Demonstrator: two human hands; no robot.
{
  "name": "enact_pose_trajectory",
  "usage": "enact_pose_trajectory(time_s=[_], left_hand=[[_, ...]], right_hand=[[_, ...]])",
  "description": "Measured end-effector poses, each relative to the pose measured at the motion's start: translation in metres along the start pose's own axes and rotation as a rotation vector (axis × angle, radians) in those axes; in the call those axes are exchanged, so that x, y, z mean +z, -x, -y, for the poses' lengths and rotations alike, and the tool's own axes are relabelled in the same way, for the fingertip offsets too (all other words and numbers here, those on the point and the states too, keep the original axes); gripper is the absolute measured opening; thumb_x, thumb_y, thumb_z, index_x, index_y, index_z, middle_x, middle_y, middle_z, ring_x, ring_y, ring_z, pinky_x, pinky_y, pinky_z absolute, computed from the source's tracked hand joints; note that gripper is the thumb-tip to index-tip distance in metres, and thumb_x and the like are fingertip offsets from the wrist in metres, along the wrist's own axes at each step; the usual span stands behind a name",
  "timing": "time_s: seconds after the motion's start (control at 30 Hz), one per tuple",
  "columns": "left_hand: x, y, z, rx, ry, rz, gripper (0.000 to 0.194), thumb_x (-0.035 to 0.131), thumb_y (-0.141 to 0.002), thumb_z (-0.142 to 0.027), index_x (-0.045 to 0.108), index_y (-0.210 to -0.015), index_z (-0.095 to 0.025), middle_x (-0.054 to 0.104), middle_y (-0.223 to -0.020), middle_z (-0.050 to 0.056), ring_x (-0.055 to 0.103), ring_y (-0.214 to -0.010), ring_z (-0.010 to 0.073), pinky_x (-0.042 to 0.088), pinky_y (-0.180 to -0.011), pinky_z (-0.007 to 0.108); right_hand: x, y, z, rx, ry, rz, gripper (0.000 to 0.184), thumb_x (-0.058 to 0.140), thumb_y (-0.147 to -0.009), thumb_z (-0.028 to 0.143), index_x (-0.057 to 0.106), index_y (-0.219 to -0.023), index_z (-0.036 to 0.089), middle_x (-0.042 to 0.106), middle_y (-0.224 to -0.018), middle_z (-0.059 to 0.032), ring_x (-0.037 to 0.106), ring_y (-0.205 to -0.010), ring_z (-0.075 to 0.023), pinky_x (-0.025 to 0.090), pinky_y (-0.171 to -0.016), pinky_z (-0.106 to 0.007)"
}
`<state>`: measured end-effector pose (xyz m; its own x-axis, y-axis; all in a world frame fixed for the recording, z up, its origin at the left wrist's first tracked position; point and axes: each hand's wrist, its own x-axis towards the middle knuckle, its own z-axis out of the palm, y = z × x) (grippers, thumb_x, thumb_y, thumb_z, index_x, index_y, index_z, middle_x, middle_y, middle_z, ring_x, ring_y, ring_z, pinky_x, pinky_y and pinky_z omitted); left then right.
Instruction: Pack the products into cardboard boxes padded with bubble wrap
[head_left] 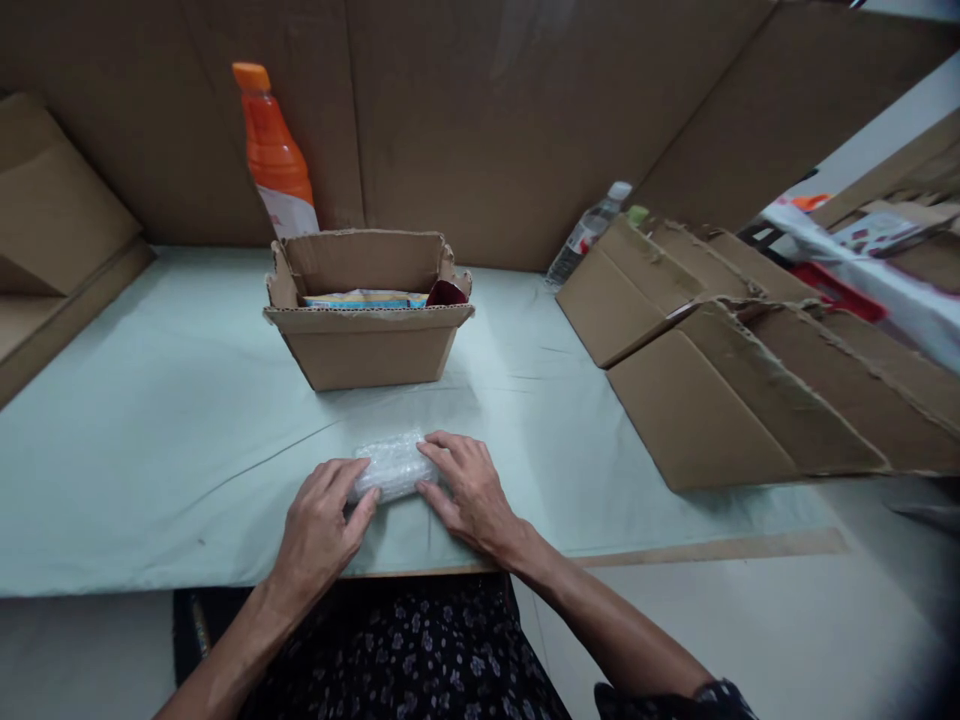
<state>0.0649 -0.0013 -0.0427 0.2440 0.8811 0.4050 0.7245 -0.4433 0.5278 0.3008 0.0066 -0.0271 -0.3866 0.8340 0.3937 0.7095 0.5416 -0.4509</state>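
Note:
A small bundle wrapped in clear bubble wrap (pixel 391 467) lies on the pale green table cover near the front edge. My left hand (pixel 322 525) cups its left end, fingers curled against it. My right hand (pixel 466 490) presses on its right end with fingers bent over the wrap. Behind the bundle stands an open cardboard box (pixel 365 345) with a flat packet (pixel 365 299) and a dark red item (pixel 447 293) inside.
An orange bottle (pixel 274 155) stands behind the box against a cardboard wall. A clear water bottle (pixel 589 233) leans at the back right. Flattened cardboard boxes (pixel 720 390) lie on the right. More cardboard (pixel 52 250) sits at the left. The table cover (pixel 150 440) spans the front.

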Motion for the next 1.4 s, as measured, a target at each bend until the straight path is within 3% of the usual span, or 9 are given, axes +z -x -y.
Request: enact_pose_trajectory(time_s=[0.23,0.47,0.57,0.67,0.77,0.87,1.07,1.27,1.4], left_hand=[[0.006,-0.018,0.006,-0.049,-0.128,0.028,0.033,0.050,-0.100,-0.040,0.064,-0.120,-0.018,0.072,-0.105,0.010,0.068,-0.095,0.0277,0.056,-0.083,0.042],[-0.006,-0.040,-0.001,-0.296,0.211,0.239,0.048,0.045,-0.099,-0.051,0.067,-0.123,-0.017,0.074,-0.116,0.011,0.070,-0.103,0.0272,0.056,-0.092,0.042],[-0.016,-0.044,0.002,-0.373,0.387,0.206,0.052,0.040,-0.100,-0.055,0.067,-0.126,-0.019,0.071,-0.123,0.012,0.067,-0.114,0.0274,0.054,-0.096,0.041],[-0.020,-0.044,0.011,-0.429,0.520,0.100,0.055,0.041,-0.099,-0.058,0.068,-0.127,-0.019,0.073,-0.114,0.011,0.069,-0.106,0.0263,0.055,-0.094,0.040],[-0.015,-0.046,0.021,-0.471,0.553,0.064,0.055,0.043,-0.098,-0.060,0.070,-0.124,-0.020,0.075,-0.104,0.009,0.071,-0.094,0.0250,0.057,-0.088,0.039],[-0.005,-0.048,0.025,-0.454,0.522,0.120,0.050,0.046,-0.097,-0.059,0.073,-0.117,-0.021,0.076,-0.102,0.009,0.072,-0.092,0.0246,0.059,-0.085,0.038],[0.003,-0.047,0.031,-0.301,0.457,0.162,0.034,0.050,-0.100,-0.044,0.074,-0.113,-0.025,0.076,-0.106,0.007,0.073,-0.094,0.0211,0.060,-0.083,0.031],[0.010,-0.044,0.035,-0.099,0.425,0.073,0.024,0.054,-0.099,-0.032,0.072,-0.115,-0.028,0.077,-0.103,0.003,0.073,-0.092,0.0178,0.060,-0.079,0.025],[0.013,-0.042,0.032,-0.070,0.412,0.061,0.023,0.055,-0.099,-0.031,0.069,-0.117,-0.029,0.076,-0.104,0.004,0.072,-0.094,0.0185,0.059,-0.081,0.027]], right_hand=[[-0.002,-0.010,-0.008,-0.142,0.171,0.258,0.047,0.069,-0.092,0.031,0.056,-0.135,0.017,0.061,-0.140,-0.0181,0.055,-0.123,-0.0339,0.047,-0.096,-0.050],[0.002,-0.039,-0.033,-0.182,0.067,0.297,0.025,0.059,-0.096,0.016,0.065,-0.120,0.016,0.076,-0.109,-0.0120,0.068,-0.097,-0.0246,0.049,-0.086,-0.041],[-0.021,-0.051,-0.038,-0.065,-0.156,0.215,0.023,0.063,-0.093,0.017,0.069,-0.115,0.019,0.079,-0.102,-0.0079,0.072,-0.091,-0.0216,0.053,-0.084,-0.036],[-0.067,-0.069,-0.036,0.053,-0.326,0.061,0.020,0.064,-0.095,0.024,0.071,-0.113,0.022,0.079,-0.104,-0.0043,0.074,-0.090,-0.0183,0.056,-0.080,-0.031],[-0.113,-0.101,-0.030,0.035,-0.281,-0.202,0.020,0.067,-0.094,0.025,0.070,-0.113,0.023,0.078,-0.104,-0.0025,0.073,-0.091,-0.0175,0.056,-0.082,-0.029],[-0.134,-0.147,-0.029,-0.056,-0.075,-0.357,0.022,0.066,-0.093,0.023,0.068,-0.114,0.022,0.076,-0.108,-0.0033,0.070,-0.094,-0.0186,0.053,-0.085,-0.032],[-0.113,-0.246,-0.039,-0.246,0.267,0.034,0.022,0.057,-0.094,0.022,0.065,-0.114,0.019,0.072,-0.091,-0.0019,0.065,-0.089,-0.0201,0.045,-0.091,-0.038],[-0.107,-0.273,-0.022,-0.310,0.394,-0.064,0.027,0.045,-0.100,0.024,0.065,-0.118,0.026,0.072,-0.115,-0.0010,0.064,-0.103,-0.0200,0.040,-0.096,-0.039],[-0.104,-0.269,-0.028,-0.270,0.489,0.558,0.018,0.054,-0.095,0.017,0.072,-0.093,0.019,0.074,-0.086,-0.0066,0.066,-0.081,-0.0211,0.041,-0.080,-0.037]])
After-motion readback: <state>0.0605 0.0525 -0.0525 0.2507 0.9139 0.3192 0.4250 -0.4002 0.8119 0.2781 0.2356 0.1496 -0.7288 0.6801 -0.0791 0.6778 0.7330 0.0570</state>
